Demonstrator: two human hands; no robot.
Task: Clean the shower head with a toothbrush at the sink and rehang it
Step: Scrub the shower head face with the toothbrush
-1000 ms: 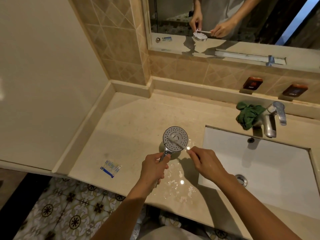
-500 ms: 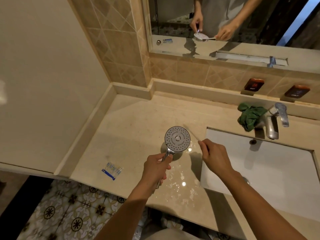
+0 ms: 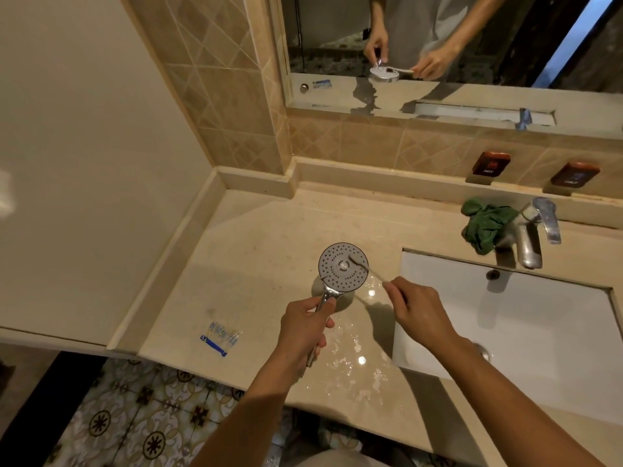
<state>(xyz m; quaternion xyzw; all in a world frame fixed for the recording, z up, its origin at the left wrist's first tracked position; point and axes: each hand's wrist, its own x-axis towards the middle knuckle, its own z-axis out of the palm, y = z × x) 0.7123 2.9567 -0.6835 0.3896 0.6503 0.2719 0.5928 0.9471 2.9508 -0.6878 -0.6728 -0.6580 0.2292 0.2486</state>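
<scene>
Scrubbing step. Your left hand grips the shower head handle; right hand pinches the toothbrush, bristles at 2 o'clock on its face. Next, work the remaining nozzles.

Chrome-glossy shower head handle, wet glossy stone counter, crumpled green cloth

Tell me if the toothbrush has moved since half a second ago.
Yes. The toothbrush slid left, from the shower head's upper-right rim back onto its face near the centre.
</scene>
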